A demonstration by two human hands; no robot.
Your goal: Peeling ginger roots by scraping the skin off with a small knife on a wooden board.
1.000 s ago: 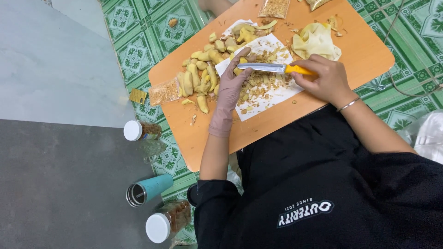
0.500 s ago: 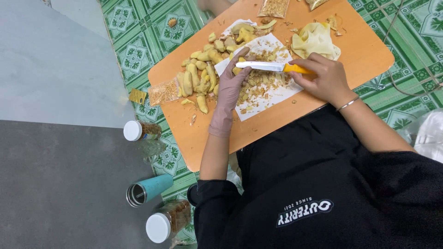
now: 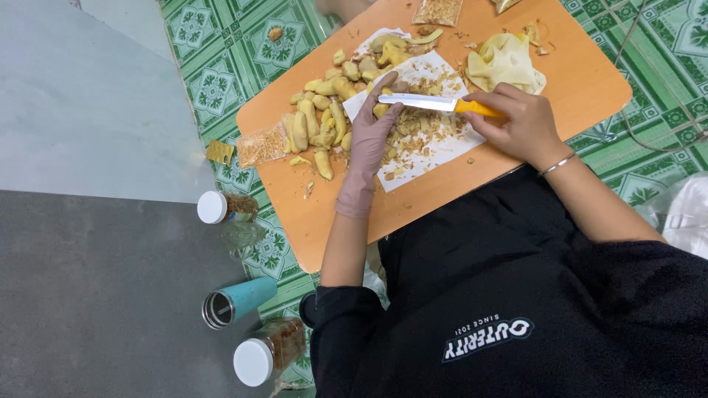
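A low orange surface (image 3: 560, 96) on the green patterned floor (image 3: 221, 51) carries a white sheet (image 3: 435, 151), yellow peeled pieces (image 3: 324, 118), a small clear bag (image 3: 259, 145) and crumpled yellow wrap (image 3: 505, 63).

The top edge cuts off a clear bag (image 3: 438, 10) of shavings.

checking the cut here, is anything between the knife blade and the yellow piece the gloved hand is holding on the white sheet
Nothing visible. The knife, held in the right hand, has its blade right at the yellow piece pinned by the gloved left hand. Only chopped bits lie on the white sheet below.
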